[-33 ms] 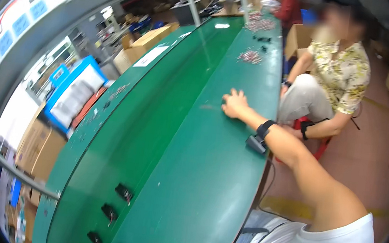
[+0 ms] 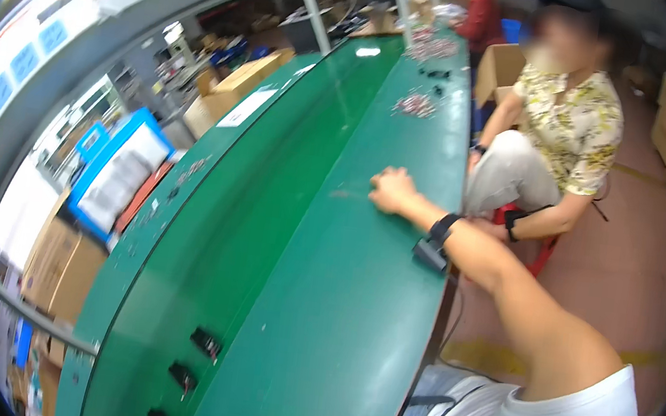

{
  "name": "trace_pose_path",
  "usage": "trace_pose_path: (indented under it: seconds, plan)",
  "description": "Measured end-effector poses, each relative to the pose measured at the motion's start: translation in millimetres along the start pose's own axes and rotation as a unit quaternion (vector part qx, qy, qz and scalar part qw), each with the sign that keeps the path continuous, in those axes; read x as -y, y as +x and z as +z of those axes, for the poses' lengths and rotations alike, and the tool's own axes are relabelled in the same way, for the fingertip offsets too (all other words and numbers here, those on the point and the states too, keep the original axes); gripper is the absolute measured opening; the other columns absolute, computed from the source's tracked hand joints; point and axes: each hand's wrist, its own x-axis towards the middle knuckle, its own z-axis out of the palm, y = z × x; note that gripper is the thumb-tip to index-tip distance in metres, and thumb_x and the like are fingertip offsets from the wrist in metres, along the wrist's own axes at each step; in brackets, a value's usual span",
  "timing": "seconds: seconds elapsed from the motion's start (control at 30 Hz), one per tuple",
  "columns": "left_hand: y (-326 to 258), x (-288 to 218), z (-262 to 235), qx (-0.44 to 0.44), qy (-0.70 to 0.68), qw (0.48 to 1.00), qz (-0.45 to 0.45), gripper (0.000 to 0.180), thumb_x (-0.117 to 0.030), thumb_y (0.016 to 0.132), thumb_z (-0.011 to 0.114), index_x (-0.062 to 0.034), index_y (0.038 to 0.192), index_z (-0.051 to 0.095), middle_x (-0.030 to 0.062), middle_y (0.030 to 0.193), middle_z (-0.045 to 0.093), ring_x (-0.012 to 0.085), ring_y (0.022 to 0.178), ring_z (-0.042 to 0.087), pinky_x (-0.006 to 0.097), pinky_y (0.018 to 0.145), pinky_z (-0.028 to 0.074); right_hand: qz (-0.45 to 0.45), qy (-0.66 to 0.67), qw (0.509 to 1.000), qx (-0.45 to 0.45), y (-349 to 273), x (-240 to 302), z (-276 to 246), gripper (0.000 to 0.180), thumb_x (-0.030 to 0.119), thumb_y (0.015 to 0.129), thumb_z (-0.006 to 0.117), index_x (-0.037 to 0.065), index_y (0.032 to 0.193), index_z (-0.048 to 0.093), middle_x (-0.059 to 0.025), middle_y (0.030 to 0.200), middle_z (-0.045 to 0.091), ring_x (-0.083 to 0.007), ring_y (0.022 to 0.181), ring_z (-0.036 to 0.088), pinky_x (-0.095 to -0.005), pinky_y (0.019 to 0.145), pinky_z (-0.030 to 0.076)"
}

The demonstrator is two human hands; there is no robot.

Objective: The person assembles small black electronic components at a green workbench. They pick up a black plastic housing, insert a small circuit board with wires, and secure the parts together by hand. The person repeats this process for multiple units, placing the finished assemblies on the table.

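Observation:
My right hand (image 2: 393,189) reaches out over the green bench (image 2: 339,292), its fingers curled together close to the surface. Whatever is under or inside those fingers is too small or hidden to make out. A black strap circles my right wrist, with a dark grey box (image 2: 430,255) beside it at the bench's right edge. My left hand is out of the picture. Several small black parts with thin wires, one of them a black part (image 2: 206,343), lie in a row along the sunken green channel at the lower left.
Loose heaps of small reddish and silvery pieces (image 2: 416,105) lie farther up the bench. A seated co-worker (image 2: 563,128) in a patterned shirt is close on the right. Beyond the channel stand a blue-and-white bin (image 2: 121,174) and cardboard boxes (image 2: 65,258).
The fingers of my right hand, spread before, have drawn together. Fingertips by a black part at the bottom edge have left the picture. The whole view has shifted slightly.

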Motion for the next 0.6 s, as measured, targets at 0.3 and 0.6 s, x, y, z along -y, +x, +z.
trace_pose_path:
  seconds: [0.3,0.6]
  plan:
    - [-9,23,10,0.01,-0.002,0.997,-0.077,0.025,-0.032,0.07,0.082,-0.0174,0.083,0.066,0.0153,0.096,0.063,0.0391,0.092,0.058,0.051,0.078,0.047,-0.304,0.32,0.889,0.125,-63,147,9,0.027,0.009,0.063,0.061,0.006,0.087,0.074,-0.0158,0.082,0.07,-0.0348,0.078,0.068,-0.0462,0.069,0.054]
    - [-1,-24,-22,-0.033,-0.186,0.982,-0.022,0.029,-0.026,0.084,0.075,-0.004,0.098,0.064,0.0183,0.09,0.065,0.0355,0.079,0.063,0.045,0.072,0.052,-0.434,0.498,0.725,0.195,-173,296,-4,0.02,0.002,0.068,0.067,0.001,0.088,0.069,-0.0137,0.084,0.07,-0.0315,0.079,0.069,-0.0425,0.069,0.055]
